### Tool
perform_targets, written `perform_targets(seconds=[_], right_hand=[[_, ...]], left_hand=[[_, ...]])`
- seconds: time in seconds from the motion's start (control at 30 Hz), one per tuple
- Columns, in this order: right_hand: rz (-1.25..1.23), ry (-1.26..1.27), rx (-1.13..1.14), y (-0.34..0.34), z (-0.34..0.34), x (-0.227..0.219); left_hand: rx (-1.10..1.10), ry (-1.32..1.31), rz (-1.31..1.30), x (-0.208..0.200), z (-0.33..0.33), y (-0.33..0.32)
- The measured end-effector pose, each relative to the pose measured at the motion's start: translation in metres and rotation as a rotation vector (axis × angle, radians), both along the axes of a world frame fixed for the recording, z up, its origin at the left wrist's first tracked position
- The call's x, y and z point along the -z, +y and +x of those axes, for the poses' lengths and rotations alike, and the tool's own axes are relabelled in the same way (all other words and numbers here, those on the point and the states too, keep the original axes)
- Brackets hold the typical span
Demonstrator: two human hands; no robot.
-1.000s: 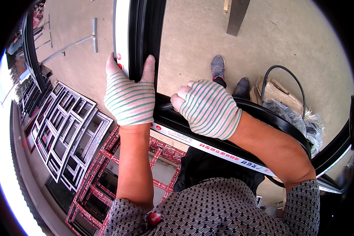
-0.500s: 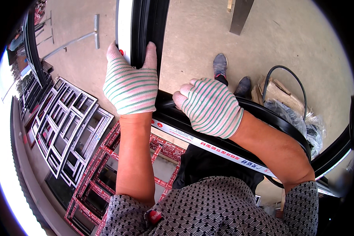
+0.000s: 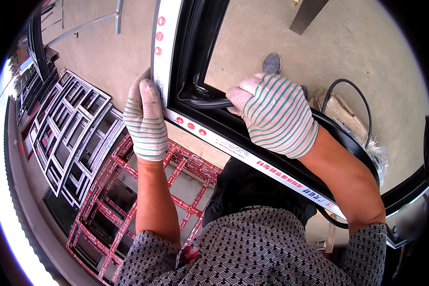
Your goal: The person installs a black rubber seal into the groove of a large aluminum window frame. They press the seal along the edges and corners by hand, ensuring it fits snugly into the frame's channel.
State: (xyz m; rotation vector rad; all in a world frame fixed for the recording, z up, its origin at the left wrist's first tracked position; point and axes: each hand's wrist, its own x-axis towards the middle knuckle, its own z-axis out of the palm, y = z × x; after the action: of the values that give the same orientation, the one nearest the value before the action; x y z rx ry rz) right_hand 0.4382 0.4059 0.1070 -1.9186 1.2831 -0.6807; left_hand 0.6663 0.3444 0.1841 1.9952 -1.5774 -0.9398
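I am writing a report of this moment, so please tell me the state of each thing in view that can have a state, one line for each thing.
left hand: gloved, gripping the frame's outer corner
right hand: gloved, pressing on the black rubber seal
black rubber seal: partly loose at the corner
black window frame: held at its corner, protective film still on
red grille frames: lying flat on the ground
white grille frames: lying flat

A white protective film [image 3: 233, 151] with red round marks and red print runs along the black frame's [image 3: 190, 57] outer faces.
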Motion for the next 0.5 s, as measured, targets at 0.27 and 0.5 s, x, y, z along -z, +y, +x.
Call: perform_targets(seconds=[0.27,0.5], right_hand=[[-0.012,-0.035,0.062,0.006,-0.005,-0.004],[-0.059,-0.007,0.064,0.008,-0.013,-0.009]], left_hand=[[0.034,0.012,-0.155,0.024,0.003,0.026],[0.001,0.072,-0.214,0.027,-0.008,0.033]])
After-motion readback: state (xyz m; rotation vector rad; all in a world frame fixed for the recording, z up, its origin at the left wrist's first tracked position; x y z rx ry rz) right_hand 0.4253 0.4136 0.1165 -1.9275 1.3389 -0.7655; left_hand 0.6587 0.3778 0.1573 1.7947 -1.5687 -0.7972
